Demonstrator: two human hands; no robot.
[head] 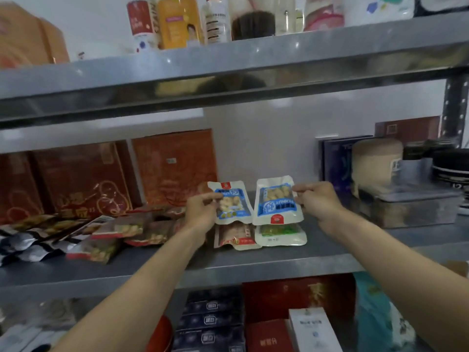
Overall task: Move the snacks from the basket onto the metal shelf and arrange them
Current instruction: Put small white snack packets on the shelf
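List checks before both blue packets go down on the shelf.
1. Left hand pinches left blue packet: ok.
2. Right hand pinches right blue packet: ok.
3. Same way up: not ok, red logo top on left, bottom on right.
4. Red packet and green packet beneath lie flat: ok.
5. Bare metal shelf right of green packet: ok.
6. Basket emptied: cannot tell, out of view.

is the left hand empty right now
No, the left hand pinches the left blue packet, and the right hand pinches the right blue packet.

Held left blue pack [232, 204] and right blue pack [276, 201] upright, side by side, above red pack [237, 237] and green pack [279, 235] lying flat on metal shelf [253, 266].
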